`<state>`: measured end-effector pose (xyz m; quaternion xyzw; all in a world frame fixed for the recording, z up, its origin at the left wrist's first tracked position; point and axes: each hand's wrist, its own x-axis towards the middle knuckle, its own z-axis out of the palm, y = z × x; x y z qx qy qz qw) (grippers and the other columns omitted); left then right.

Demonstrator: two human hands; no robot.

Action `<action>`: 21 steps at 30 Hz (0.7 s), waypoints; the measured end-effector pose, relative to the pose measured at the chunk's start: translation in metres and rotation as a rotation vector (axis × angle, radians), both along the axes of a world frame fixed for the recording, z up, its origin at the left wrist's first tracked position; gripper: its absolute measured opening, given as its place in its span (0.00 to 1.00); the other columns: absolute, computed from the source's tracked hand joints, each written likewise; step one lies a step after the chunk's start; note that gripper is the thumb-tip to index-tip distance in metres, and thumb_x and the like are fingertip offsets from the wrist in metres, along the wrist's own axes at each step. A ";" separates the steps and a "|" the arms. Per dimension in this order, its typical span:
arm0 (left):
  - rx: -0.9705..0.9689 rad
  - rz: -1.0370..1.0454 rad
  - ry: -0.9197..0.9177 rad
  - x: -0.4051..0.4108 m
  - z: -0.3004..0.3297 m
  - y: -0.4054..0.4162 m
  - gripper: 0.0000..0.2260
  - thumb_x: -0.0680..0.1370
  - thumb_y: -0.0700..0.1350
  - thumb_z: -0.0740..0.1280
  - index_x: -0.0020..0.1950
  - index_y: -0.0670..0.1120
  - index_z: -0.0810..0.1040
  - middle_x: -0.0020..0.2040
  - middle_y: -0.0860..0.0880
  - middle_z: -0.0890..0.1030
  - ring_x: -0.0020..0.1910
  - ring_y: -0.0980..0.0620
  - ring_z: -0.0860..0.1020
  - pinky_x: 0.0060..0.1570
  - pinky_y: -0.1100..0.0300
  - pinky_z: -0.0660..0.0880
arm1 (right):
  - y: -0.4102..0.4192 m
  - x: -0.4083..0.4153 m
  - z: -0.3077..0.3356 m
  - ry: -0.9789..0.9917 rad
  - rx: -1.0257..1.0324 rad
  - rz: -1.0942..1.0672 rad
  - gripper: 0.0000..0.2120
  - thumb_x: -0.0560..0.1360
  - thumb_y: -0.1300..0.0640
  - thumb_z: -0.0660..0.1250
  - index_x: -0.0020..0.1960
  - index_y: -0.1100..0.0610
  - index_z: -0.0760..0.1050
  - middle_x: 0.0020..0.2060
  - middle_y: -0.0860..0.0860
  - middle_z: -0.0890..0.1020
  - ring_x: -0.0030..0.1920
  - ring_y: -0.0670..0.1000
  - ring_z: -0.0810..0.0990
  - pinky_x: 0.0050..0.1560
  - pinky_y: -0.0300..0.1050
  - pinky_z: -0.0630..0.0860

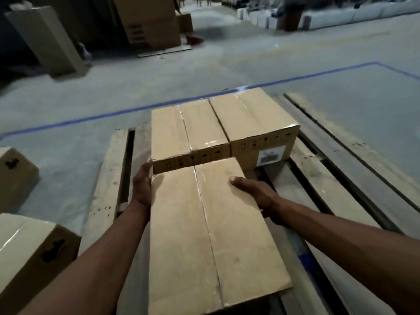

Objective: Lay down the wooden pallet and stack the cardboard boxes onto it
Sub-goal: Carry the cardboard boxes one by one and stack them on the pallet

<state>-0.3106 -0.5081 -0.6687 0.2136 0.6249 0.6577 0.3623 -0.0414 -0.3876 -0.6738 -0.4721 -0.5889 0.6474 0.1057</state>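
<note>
The wooden pallet [109, 178] lies flat on the concrete floor. Two taped cardboard boxes stand side by side at its far end, the left box [188, 133] and the right box [254, 123], which carries a white label. A third long box [211, 235] is in front of them, its far end against the left box. My left hand [142, 185] holds its left side near the far corner. My right hand [252, 189] grips its right edge, thumb on the top face. Whether this box rests on the slats is hidden.
Two more cardboard boxes sit on the floor at the left, one near [29, 253] and one farther [16, 176]. Blue tape [159, 105] marks a line on the floor beyond the pallet. Tall cartons [150, 21] stand at the back left.
</note>
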 end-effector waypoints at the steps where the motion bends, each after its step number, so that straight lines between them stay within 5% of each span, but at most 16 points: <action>1: -0.008 0.036 0.016 0.002 0.005 0.003 0.34 0.88 0.47 0.56 0.26 0.66 0.83 0.30 0.65 0.82 0.32 0.68 0.82 0.33 0.75 0.75 | 0.000 -0.002 0.005 -0.010 0.001 -0.011 0.19 0.72 0.35 0.72 0.50 0.49 0.80 0.48 0.52 0.85 0.49 0.56 0.84 0.47 0.51 0.80; 4: 0.028 0.110 -0.011 0.001 0.011 0.008 0.36 0.88 0.48 0.57 0.21 0.73 0.76 0.26 0.72 0.77 0.31 0.75 0.78 0.33 0.79 0.72 | 0.006 -0.014 0.016 -0.060 0.049 -0.036 0.19 0.73 0.35 0.72 0.47 0.51 0.80 0.48 0.52 0.85 0.49 0.56 0.85 0.55 0.57 0.82; 6: 0.102 0.079 -0.029 -0.015 -0.004 0.018 0.32 0.88 0.48 0.55 0.28 0.60 0.85 0.29 0.64 0.82 0.32 0.68 0.82 0.34 0.75 0.76 | 0.011 -0.019 0.015 -0.083 0.088 -0.046 0.22 0.71 0.34 0.73 0.48 0.53 0.81 0.48 0.54 0.86 0.49 0.57 0.86 0.58 0.60 0.82; 9: 0.152 0.050 -0.086 -0.025 -0.005 0.029 0.20 0.86 0.50 0.56 0.64 0.41 0.83 0.51 0.47 0.88 0.47 0.51 0.86 0.47 0.62 0.81 | 0.016 -0.021 0.017 -0.122 0.101 -0.055 0.22 0.73 0.35 0.72 0.47 0.55 0.79 0.46 0.55 0.84 0.49 0.59 0.84 0.59 0.62 0.80; 11: 0.149 0.030 -0.125 -0.029 -0.004 0.033 0.25 0.84 0.54 0.60 0.74 0.38 0.75 0.62 0.42 0.83 0.53 0.46 0.84 0.52 0.59 0.81 | 0.021 -0.024 0.020 -0.124 0.116 -0.065 0.26 0.72 0.33 0.72 0.48 0.57 0.81 0.46 0.56 0.85 0.49 0.60 0.85 0.60 0.62 0.81; 13: 0.174 0.046 -0.110 -0.025 0.003 0.033 0.24 0.82 0.55 0.64 0.72 0.41 0.79 0.64 0.44 0.83 0.55 0.47 0.84 0.59 0.55 0.79 | 0.026 -0.029 0.023 -0.106 0.128 -0.085 0.32 0.68 0.29 0.72 0.51 0.59 0.83 0.47 0.58 0.87 0.48 0.60 0.86 0.59 0.63 0.82; 15: 0.187 0.087 -0.099 -0.025 0.003 0.037 0.16 0.85 0.50 0.61 0.56 0.47 0.89 0.50 0.52 0.89 0.47 0.55 0.86 0.56 0.61 0.78 | 0.029 -0.035 0.022 -0.096 0.129 -0.087 0.36 0.66 0.28 0.71 0.55 0.60 0.83 0.50 0.58 0.87 0.50 0.60 0.86 0.60 0.62 0.81; 16: 0.210 0.095 -0.121 -0.025 0.004 0.036 0.20 0.86 0.48 0.59 0.47 0.51 0.91 0.43 0.56 0.88 0.42 0.58 0.86 0.50 0.65 0.78 | 0.030 -0.037 0.021 -0.103 0.131 -0.089 0.37 0.67 0.28 0.71 0.57 0.60 0.83 0.52 0.57 0.86 0.51 0.60 0.85 0.62 0.60 0.81; 19: 0.158 0.062 -0.099 -0.024 -0.001 0.037 0.16 0.84 0.50 0.61 0.55 0.48 0.89 0.48 0.52 0.88 0.43 0.54 0.86 0.49 0.62 0.79 | 0.032 -0.043 0.020 -0.116 0.143 -0.091 0.37 0.71 0.30 0.70 0.62 0.61 0.82 0.53 0.56 0.85 0.51 0.57 0.84 0.58 0.53 0.80; 21: 0.149 0.017 -0.128 -0.027 -0.009 0.033 0.19 0.85 0.48 0.60 0.45 0.49 0.90 0.40 0.54 0.88 0.36 0.57 0.85 0.37 0.66 0.79 | 0.033 -0.048 0.017 -0.152 0.160 -0.077 0.38 0.73 0.29 0.67 0.64 0.62 0.80 0.55 0.57 0.85 0.52 0.57 0.83 0.56 0.52 0.79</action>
